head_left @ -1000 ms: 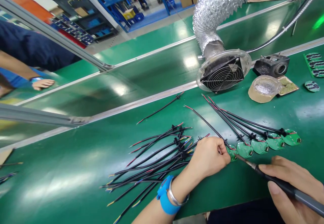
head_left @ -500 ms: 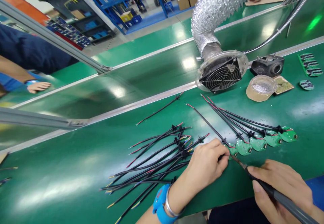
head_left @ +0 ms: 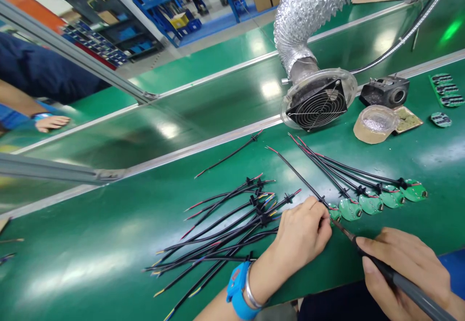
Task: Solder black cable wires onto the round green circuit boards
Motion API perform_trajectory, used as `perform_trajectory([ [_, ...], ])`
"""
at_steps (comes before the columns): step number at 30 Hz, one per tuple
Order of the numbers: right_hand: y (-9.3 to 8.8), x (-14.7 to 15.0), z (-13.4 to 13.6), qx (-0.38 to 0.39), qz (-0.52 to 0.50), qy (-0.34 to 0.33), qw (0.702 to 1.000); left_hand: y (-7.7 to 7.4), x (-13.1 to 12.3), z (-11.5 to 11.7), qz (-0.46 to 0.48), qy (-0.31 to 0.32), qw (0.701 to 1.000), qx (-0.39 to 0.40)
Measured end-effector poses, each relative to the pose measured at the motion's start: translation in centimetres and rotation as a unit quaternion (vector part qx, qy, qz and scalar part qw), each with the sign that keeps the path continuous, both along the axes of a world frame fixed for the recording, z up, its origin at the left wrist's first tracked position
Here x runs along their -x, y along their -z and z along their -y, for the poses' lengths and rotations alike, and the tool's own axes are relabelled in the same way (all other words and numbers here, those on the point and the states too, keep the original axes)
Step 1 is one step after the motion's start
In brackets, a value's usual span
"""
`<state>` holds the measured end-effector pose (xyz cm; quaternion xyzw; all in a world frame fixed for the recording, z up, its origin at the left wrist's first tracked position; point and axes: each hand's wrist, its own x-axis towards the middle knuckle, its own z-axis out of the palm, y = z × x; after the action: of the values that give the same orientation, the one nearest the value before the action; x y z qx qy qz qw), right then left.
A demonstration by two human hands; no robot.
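A small green circuit board (head_left: 334, 214) lies right of the frame's centre, wired to a black cable (head_left: 298, 175). The left hand (head_left: 303, 231) bends its fingers at the board's left edge; whether they pinch anything I cannot tell. From the lower right, the right hand (head_left: 410, 263) grasps a soldering iron (head_left: 385, 270), tip at the board. Further right, four similar boards (head_left: 370, 205) form a row; loose cables (head_left: 263, 218) lie centre-left.

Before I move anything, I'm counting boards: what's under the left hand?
Part of a green circuit board shows past the left hand, by the tip of the soldering iron. The hand hides the rest; anything else under it cannot be seen.
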<state>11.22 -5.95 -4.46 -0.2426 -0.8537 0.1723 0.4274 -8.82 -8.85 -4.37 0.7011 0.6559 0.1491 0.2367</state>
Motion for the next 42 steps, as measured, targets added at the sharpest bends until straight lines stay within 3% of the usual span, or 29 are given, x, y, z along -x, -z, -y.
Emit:
perform_trajectory([
  [6,0.2,-0.2,0.1,0.002,-0.002,-0.009,1.000,0.3,-0.4,0.1,0.034,-0.039,0.999,-0.004],
  [17,1.1,-0.8,0.8,-0.014,0.015,-0.026,0.999,0.0,-0.3,-0.5,0.060,-0.054,0.996,0.025],
  [24,1.2,-2.9,0.3,0.015,-0.001,0.016,1.000,-0.2,-0.2,-0.6,0.041,-0.043,0.998,0.034],
  [27,1.2,-3.4,0.1,0.066,-0.008,0.031,0.997,-0.5,0.3,-0.4,0.046,-0.007,0.999,0.028],
  [30,1.1,-3.1,0.0,0.087,-0.012,0.041,0.995,-1.2,0.9,-0.2,0.027,0.068,0.997,0.026],
  [37,0.2,-1.6,-0.6,0.054,-0.036,0.023,0.998,-2.5,0.8,0.1,-0.184,0.193,0.964,0.002],
  [39,0.2,-1.5,-0.7,0.052,-0.039,0.023,0.998,-2.4,0.5,0.1,-0.213,0.203,0.956,-0.017],
  [42,0.5,-1.4,-0.6,0.056,-0.049,0.022,0.997,-1.6,0.3,0.3,-0.198,0.170,0.965,-0.032],
])
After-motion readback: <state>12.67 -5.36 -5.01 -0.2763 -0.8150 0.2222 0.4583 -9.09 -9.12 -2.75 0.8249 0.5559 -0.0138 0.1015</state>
